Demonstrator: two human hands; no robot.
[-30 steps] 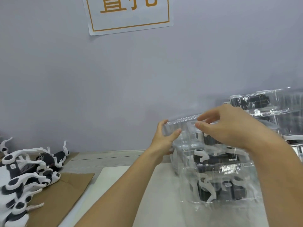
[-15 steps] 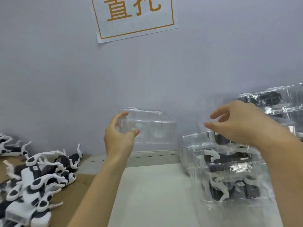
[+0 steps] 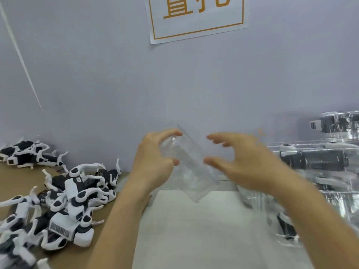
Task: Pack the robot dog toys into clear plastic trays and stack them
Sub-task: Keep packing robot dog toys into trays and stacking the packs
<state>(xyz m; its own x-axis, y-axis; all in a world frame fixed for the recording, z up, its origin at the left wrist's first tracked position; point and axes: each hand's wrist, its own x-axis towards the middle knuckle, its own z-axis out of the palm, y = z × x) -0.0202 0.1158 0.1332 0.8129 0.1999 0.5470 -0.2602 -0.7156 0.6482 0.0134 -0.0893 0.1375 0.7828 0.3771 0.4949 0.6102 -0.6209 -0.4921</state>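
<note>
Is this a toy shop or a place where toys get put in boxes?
Probably a packing workbench, not a shop: loose robot dog toys piled up, packed trays stacked, and the left hand holding an empty tray.

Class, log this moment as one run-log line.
left hand: holds empty clear tray, tilted | right hand: open beside it

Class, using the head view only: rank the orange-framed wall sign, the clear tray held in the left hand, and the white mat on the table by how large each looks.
1. white mat, largest, though nearest the camera.
2. wall sign, cropped at the top.
3. clear tray, held tilted in the left hand; looks close to the sign, so that order is unsure.
</note>
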